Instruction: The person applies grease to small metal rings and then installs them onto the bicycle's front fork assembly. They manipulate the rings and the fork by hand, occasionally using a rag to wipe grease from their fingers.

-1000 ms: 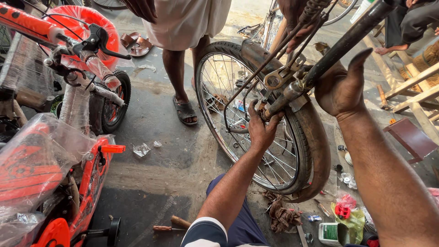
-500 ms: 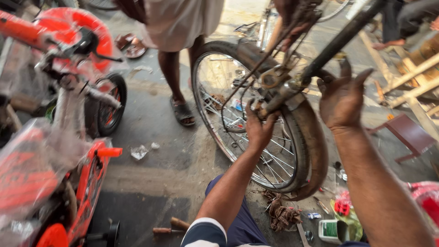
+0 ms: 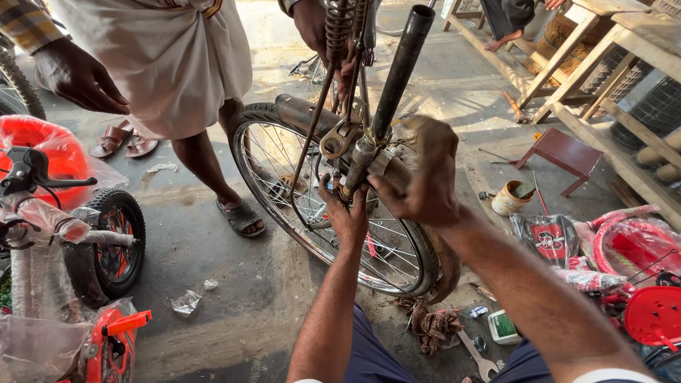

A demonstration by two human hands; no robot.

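A bicycle wheel [image 3: 284, 184] with a rusty brown mudguard [image 3: 305, 113] stands upright in front of me. A black frame tube [image 3: 397, 64] slants down to a joint above the tyre. My left hand [image 3: 345, 213] reaches up from below and grips the lower end of that tube, fingers curled round it. My right hand [image 3: 422, 177] is closed over the joint from the right, against the mudguard. A ring spanner [image 3: 339, 138] hangs on the thin stays just left of the joint.
A standing person in white cloth [image 3: 170, 64] holds the saddle springs with one hand [image 3: 312, 25]; a sandalled foot [image 3: 241, 216] is by the wheel. Plastic-wrapped orange child's bike [image 3: 106, 248] left. Rag [image 3: 433, 330], spanner [image 3: 479, 358], tin [image 3: 509, 198], red stool [image 3: 564, 152], wooden benches [image 3: 610, 42].
My right hand, spread open against the tyre before, has closed over the joint at the tube's lower end. My left hand stays at the same spot. The view has shifted closer.
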